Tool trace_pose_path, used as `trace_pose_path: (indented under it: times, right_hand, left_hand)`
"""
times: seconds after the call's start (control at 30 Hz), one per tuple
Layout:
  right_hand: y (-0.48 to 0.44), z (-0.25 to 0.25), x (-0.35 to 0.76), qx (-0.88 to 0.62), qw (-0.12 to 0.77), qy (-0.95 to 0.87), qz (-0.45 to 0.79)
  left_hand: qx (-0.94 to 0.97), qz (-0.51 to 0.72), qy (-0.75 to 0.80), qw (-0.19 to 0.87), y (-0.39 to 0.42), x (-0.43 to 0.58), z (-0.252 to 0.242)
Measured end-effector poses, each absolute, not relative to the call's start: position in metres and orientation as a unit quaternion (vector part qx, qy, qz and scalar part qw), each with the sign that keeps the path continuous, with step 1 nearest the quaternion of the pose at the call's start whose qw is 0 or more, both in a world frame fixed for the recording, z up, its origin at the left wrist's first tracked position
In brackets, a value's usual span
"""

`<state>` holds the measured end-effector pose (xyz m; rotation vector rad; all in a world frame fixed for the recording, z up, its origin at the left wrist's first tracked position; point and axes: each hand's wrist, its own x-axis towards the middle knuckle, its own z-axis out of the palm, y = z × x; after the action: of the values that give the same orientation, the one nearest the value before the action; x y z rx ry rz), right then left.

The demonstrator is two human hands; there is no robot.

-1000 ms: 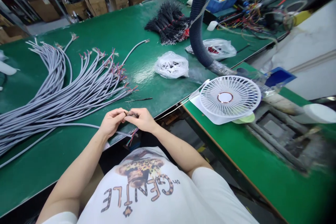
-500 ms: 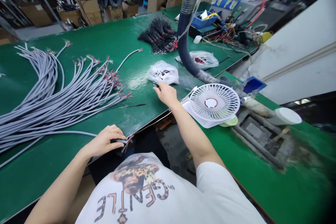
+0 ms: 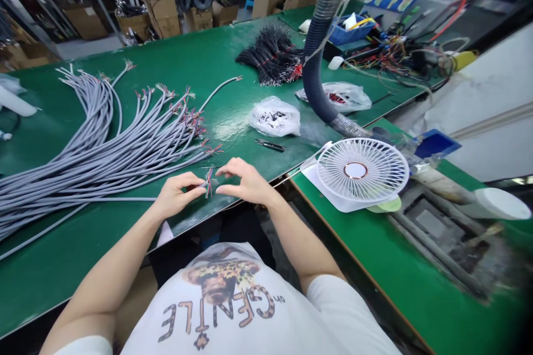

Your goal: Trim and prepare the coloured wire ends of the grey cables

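Note:
My left hand (image 3: 180, 195) pinches the end of a grey cable (image 3: 125, 199), whose red, green and dark inner wires (image 3: 209, 183) fan out past my fingertips. Just right of those wires is my right hand (image 3: 244, 182), thumb and fingers apart with nothing between them. Small dark snips (image 3: 270, 145) lie on the green table (image 3: 175, 238) behind my right hand. Beyond them sits a clear bag of small dark parts (image 3: 275, 116). Many grey cables with bared coloured ends (image 3: 137, 150) spread across the table at the left.
A white fan (image 3: 362, 171) stands at the right, by a ribbed hose (image 3: 314, 61). Black wire bundles (image 3: 270, 55) and a bag of red parts (image 3: 343, 97) lie farther back. A blue tray (image 3: 352, 30) and tangled wires (image 3: 387, 58) are at the back right.
My right hand has let go of the snips by the bag and moved down and left to the wires. My left hand has lifted the cable end up over the table. The view has shifted left.

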<state>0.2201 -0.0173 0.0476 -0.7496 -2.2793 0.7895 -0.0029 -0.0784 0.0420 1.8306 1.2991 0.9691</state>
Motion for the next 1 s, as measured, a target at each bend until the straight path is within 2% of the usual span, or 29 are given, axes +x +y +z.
trace_pose_path:
  times: [0.13,0.23,0.33,0.43,0.53,0.6,0.7,0.77,0.87,0.93,1.0]
  right_hand:
    - [-0.039,0.039,0.196,-0.325,0.346,-0.842,0.256]
    - [-0.044,0.034,0.184,-0.328,0.409,-0.805,0.278]
    - [-0.046,0.033,0.176,-0.311,0.463,-0.743,0.370]
    - [-0.046,0.034,0.171,-0.279,0.467,-0.674,0.500]
    - [-0.039,0.031,0.169,-0.267,0.471,-0.614,0.575]
    - [-0.028,0.028,0.172,-0.277,0.481,-0.604,0.572]
    - [-0.005,0.023,0.185,-0.330,0.493,-0.652,0.472]
    - [0.011,0.019,0.195,-0.372,0.455,-0.722,0.367]
    - [0.026,0.009,0.206,-0.409,0.298,-0.838,0.205]
    - [0.028,0.003,0.208,-0.427,0.201,-0.872,0.130]
    - [0.026,-0.002,0.209,-0.429,0.159,-0.884,0.095]
  left_hand:
    - [0.696,0.413,0.494,0.318,-0.080,-0.002,0.037]
    - [0.698,0.439,0.478,0.303,-0.081,-0.002,0.036]
    - [0.713,0.443,0.457,0.293,-0.081,-0.004,0.036]
    - [0.743,0.433,0.425,0.283,-0.081,-0.008,0.037]
    - [0.754,0.418,0.426,0.274,-0.084,-0.009,0.040]
    - [0.746,0.406,0.450,0.277,-0.085,-0.010,0.045]
    - [0.709,0.441,0.494,0.244,-0.076,-0.016,0.060]
    - [0.642,0.523,0.531,0.181,-0.058,-0.027,0.071]
    - [0.547,0.615,0.553,0.125,-0.020,-0.047,0.078]
    - [0.547,0.619,0.551,0.119,-0.002,-0.055,0.072]
    - [0.569,0.571,0.578,0.128,-0.001,-0.054,0.060]
